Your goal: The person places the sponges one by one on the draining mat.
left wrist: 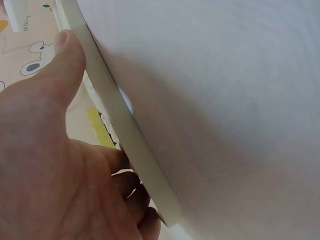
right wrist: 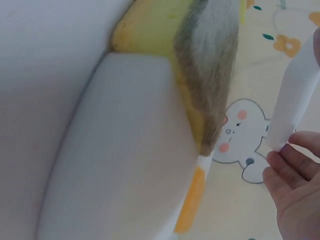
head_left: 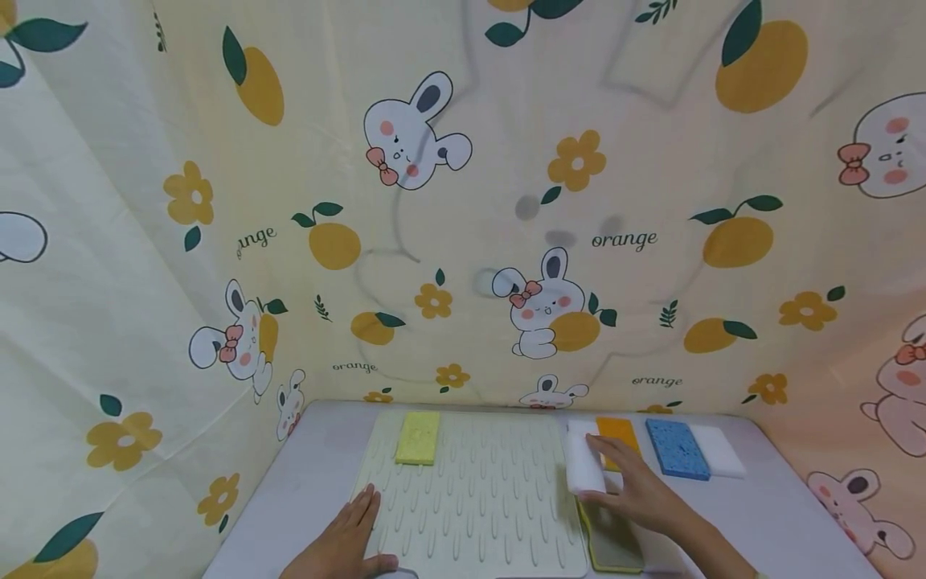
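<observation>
My left hand (head_left: 340, 535) rests on the left side of a cream ridged mat (head_left: 470, 515), fingers laid fairly straight, thumb by its front edge. In the left wrist view, the thumb and fingertips touch the mat's thick rim (left wrist: 127, 130). My right hand (head_left: 644, 490) pinches a white sponge block (head_left: 584, 458) between thumb and fingers, over the mat's right edge. A yellow sponge (head_left: 418, 438) lies at the mat's back left. Just below the right hand is a yellow sponge with a grey-brown scouring side (head_left: 611, 539).
Right of the mat lie an orange sponge (head_left: 616, 432), a blue sponge (head_left: 678, 448) and another white sponge (head_left: 718, 450). A further white block (right wrist: 120, 140) sits beside the scouring sponge. Patterned cloth (head_left: 506, 225) with rabbits and oranges encloses the table (head_left: 275, 515) at back and sides.
</observation>
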Motion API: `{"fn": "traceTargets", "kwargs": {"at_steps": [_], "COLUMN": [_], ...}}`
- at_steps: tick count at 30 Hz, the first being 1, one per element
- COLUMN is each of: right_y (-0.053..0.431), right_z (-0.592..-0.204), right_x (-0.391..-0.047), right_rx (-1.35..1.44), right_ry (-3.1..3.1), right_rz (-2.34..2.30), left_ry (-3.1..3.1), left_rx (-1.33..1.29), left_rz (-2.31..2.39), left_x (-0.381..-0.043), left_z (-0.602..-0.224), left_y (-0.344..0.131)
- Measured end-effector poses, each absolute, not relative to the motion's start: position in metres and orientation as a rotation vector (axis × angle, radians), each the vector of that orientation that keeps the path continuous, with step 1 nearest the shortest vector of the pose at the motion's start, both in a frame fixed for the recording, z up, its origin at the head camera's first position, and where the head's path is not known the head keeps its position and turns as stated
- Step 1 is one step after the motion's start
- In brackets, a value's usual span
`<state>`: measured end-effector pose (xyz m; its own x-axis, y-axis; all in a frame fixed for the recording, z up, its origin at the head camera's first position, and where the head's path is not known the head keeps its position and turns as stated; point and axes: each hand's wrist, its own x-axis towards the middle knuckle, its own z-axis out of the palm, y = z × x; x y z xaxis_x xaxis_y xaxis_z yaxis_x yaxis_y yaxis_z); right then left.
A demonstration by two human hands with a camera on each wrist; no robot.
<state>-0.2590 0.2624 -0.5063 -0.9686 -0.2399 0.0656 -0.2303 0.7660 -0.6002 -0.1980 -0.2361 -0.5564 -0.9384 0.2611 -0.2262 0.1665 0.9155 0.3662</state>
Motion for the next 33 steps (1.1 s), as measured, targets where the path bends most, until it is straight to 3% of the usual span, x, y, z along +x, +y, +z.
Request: {"fn": "traceTargets", "kwargs": {"at_steps": [33], "right_y": [0.206], "right_z": [-0.507], "right_x": [-0.28], "right_rx": [-0.515], "right_ry": [2.943], "right_rz": [-0.953], "left_ry": [2.797], "left_rx": [0.327], "left_rz": [0.531], "left_x": [-0.196], "left_z": [-0.552], "left_y": [-0.236]}}
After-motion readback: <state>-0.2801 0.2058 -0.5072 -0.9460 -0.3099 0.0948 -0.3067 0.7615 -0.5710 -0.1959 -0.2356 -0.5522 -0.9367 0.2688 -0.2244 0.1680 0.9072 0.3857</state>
